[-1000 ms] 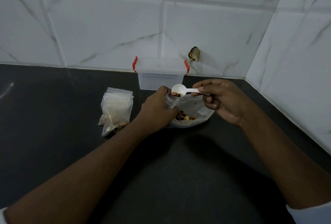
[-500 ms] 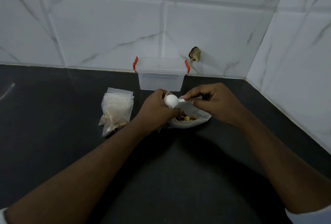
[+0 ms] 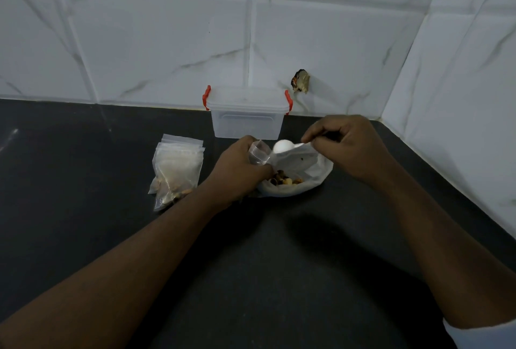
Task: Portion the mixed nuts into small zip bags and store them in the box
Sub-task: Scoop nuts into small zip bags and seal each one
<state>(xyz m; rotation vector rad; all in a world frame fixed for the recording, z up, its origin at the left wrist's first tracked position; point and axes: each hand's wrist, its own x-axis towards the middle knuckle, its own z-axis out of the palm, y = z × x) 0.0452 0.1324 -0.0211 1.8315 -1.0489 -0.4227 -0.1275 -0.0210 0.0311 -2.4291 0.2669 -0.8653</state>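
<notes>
My left hand [image 3: 240,171] grips a small clear zip bag [image 3: 259,154] with its mouth held up. My right hand [image 3: 346,150] pinches the handle of a white plastic spoon [image 3: 282,146], whose bowl is turned over right beside the small bag's mouth. Under both hands lies a large white bag [image 3: 304,178], open, with mixed nuts [image 3: 284,179] showing inside. A clear plastic box [image 3: 247,117] with red latches and its lid on stands behind, against the wall. A stack of small zip bags [image 3: 176,170], some holding nuts, lies to the left.
The dark countertop [image 3: 279,265] meets white tiled walls at the back and on the right, forming a corner. A broken hole in the tile [image 3: 301,85] sits just right of the box.
My right hand brought the loaded spoon down to the small bag's mouth and turned it over; the spoon's bowl now faces down. My left hand has kept its hold on the bag.
</notes>
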